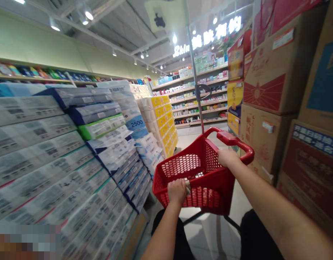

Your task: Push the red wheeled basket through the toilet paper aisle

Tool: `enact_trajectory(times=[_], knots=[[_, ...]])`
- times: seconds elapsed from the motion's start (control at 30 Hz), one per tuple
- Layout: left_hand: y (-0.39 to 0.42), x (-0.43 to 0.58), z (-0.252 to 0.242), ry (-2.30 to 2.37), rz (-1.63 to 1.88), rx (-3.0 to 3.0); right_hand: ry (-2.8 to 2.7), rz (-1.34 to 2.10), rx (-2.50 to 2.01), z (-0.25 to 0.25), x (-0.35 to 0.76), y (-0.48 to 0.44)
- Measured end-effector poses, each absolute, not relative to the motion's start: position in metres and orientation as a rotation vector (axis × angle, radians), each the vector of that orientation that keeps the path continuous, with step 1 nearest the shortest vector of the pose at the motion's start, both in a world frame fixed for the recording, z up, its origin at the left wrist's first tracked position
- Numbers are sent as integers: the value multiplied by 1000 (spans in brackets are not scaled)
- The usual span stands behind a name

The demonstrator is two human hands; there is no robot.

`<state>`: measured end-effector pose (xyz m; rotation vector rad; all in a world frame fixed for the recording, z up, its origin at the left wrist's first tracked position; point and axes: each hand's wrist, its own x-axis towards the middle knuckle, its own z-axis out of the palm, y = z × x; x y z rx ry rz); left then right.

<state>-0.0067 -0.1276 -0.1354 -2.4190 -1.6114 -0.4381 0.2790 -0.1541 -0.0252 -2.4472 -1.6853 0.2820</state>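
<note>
A red plastic shopping cart (180,164) with perforated sides stands right in front of me, turned so its handle is at the right. My left hand (177,190) is closed over the near rim of its basket. Something small and pale shows beside those fingers, too blurred to name. My right hand (228,158) grips the cart near the handle end, just below the red handle bar (245,144); its fingertips are partly hidden. A grey pole (195,72) rises behind the cart, with a dark hook-like fitting on it.
Stacked tissue packs (96,162) line the left side close by. Yellow-and-white packs (166,119) stand farther along. Cardboard cartons (266,79) are piled high on the right. Shelves of small goods (199,97) fill the back, past a pale tiled floor (186,141).
</note>
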Motion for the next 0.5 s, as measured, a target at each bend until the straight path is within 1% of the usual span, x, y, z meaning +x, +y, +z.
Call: enact_trajectory(times=[0.13, 0.3, 0.5], knots=[[-135, 7, -135, -1661, -445, -2373, -1707, 296, -2427, -23, 276, -155], [-151, 34, -138, -1486, -539, -2451, -1699, 276, -2475, -26, 279, -153], [-141, 9, -139, -1520, -507, -2415, -1686, 267, -2452, -26, 280, -153]])
